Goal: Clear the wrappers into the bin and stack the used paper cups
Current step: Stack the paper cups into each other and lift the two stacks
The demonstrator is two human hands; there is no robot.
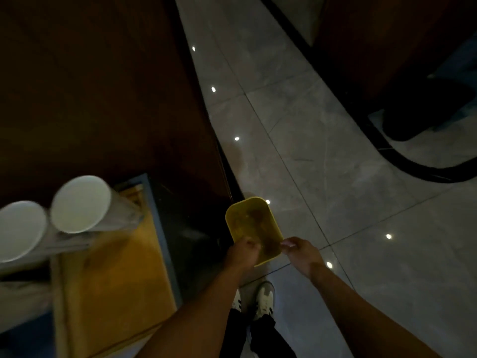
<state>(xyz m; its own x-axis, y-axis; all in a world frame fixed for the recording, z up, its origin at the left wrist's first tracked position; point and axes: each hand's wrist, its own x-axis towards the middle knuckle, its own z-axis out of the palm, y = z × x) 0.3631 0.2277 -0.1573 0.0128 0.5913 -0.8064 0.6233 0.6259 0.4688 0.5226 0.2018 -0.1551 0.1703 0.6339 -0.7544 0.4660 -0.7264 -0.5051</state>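
A small yellow bin point(251, 223) is over the grey tiled floor, just ahead of my shoes, with brownish scraps dimly visible inside. My left hand point(242, 251) is curled over the bin's near-left rim. My right hand point(299, 253) pinches the rim at its near-right corner. No wrapper shows in either hand. Two white paper cups point(81, 204) point(20, 229) stand side by side at the left, on the edge of a surface, mouths towards me. The view is dark and blurred.
A yellow-brown board with a blue border point(116, 267) lies below the cups. A dark wooden panel point(103, 86) fills the upper left. A black curved base point(413, 161) and a dark chair point(423, 107) stand at the right. Ceiling lights reflect in the floor tiles point(335, 177).
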